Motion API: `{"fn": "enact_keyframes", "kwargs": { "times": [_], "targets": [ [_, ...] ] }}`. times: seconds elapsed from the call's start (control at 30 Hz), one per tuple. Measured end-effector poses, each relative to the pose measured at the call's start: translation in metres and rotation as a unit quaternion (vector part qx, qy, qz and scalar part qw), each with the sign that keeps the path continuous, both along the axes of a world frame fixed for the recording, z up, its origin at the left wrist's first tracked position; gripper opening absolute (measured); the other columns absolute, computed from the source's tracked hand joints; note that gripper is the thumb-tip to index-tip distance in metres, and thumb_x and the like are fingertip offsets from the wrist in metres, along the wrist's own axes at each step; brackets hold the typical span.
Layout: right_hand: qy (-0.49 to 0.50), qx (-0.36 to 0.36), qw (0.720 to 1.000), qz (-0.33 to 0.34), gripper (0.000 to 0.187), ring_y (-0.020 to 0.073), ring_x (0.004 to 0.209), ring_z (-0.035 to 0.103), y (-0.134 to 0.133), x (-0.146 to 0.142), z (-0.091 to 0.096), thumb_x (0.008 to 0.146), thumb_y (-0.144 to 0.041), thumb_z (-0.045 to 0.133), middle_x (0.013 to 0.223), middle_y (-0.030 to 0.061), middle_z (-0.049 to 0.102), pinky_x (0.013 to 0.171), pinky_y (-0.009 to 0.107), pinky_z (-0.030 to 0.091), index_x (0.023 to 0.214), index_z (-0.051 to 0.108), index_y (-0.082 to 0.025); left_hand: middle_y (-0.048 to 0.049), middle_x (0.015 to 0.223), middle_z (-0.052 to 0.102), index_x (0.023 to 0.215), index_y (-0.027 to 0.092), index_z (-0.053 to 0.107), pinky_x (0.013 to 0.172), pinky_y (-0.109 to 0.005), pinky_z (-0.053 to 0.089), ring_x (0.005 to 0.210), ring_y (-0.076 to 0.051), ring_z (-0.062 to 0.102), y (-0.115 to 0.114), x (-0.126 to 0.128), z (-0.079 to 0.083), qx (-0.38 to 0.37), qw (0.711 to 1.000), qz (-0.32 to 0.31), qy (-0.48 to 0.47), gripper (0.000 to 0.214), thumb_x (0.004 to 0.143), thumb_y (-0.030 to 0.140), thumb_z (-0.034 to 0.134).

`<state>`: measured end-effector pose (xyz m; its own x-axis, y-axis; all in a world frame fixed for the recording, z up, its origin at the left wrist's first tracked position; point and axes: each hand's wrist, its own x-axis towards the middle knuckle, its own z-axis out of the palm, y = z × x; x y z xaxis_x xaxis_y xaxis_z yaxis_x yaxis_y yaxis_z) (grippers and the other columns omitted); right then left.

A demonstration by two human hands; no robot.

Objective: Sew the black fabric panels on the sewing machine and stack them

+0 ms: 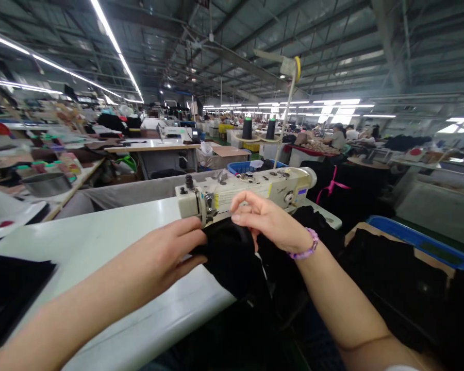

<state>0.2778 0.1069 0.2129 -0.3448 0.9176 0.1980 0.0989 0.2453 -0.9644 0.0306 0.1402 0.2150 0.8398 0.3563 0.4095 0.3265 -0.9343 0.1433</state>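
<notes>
A piece of black fabric (232,257) hangs between my two hands over the front edge of the pale sewing table (112,242). My left hand (180,245) is closed on its left side, fingers and thumb pinching the cloth. At the upper right of the cloth, my right hand (265,219) pinches its edge between thumb and fingers, a purple band around the wrist. Directly behind the hands stands a cream sewing machine (247,188). Its needle area is largely hidden by my hands and the cloth.
More black cloth lies in a blue crate (394,226) at the right. Black folded fabric (15,288) rests on the table's left end. Two black thread cones (247,128) stand behind the machine, near a thin pole (288,116). Other people sit at workstations farther back.
</notes>
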Motion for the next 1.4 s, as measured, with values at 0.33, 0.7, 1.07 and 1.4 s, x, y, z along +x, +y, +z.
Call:
{"fn": "enact_keyframes", "kwargs": {
  "times": [0.33, 0.7, 1.07, 1.4],
  "targets": [
    [-0.231, 0.183, 0.946, 0.135, 0.023, 0.0129, 0.078, 0.051, 0.004, -0.01, -0.01, 0.093, -0.032, 0.058, 0.087, 0.0007, 0.051, 0.072, 0.025, 0.045, 0.074, 0.054, -0.019, 0.0029, 0.061, 0.052, 0.065, 0.018, 0.059, 0.055, -0.023, 0.035, 0.056, -0.011, 0.048, 0.017, -0.039, 0.02, -0.072, 0.992, 0.106, -0.006, 0.035, 0.089, 0.042, 0.063],
    [-0.109, 0.123, 0.982, -0.089, 0.024, 0.0123, 0.057, 0.043, 0.018, -0.014, -0.046, 0.084, -0.043, 0.069, 0.068, -0.0045, 0.048, 0.055, 0.025, 0.037, 0.083, 0.059, -0.022, 0.0015, 0.068, 0.061, 0.078, 0.018, 0.066, 0.057, -0.023, 0.045, 0.063, -0.013, 0.056, 0.021, -0.044, 0.0, -0.345, 0.924, 0.134, -0.095, 0.023, 0.077, 0.041, 0.07],
    [-0.175, 0.269, 0.946, -0.051, 0.013, 0.0181, 0.085, 0.06, 0.0, -0.015, -0.07, 0.085, -0.019, 0.064, 0.093, 0.0037, 0.061, 0.078, 0.03, 0.049, 0.078, 0.054, -0.022, 0.001, 0.073, 0.065, 0.09, 0.016, 0.064, 0.059, -0.026, 0.054, 0.066, -0.014, 0.062, -0.01, -0.029, -0.028, -0.478, 0.777, 0.199, -0.357, 0.033, 0.066, 0.032, 0.081],
    [-0.129, 0.364, 0.908, -0.164, 0.024, 0.0249, 0.107, 0.057, -0.009, -0.046, -0.063, 0.083, -0.038, 0.078, 0.108, 0.0078, 0.06, 0.094, 0.04, 0.047, 0.096, 0.066, -0.023, -0.0037, 0.084, 0.07, 0.083, 0.02, 0.074, 0.069, -0.025, 0.057, 0.079, -0.016, 0.066, -0.032, -0.009, -0.039, -0.269, 0.89, 0.193, -0.314, 0.01, 0.082, 0.026, 0.067]
  ]
}}
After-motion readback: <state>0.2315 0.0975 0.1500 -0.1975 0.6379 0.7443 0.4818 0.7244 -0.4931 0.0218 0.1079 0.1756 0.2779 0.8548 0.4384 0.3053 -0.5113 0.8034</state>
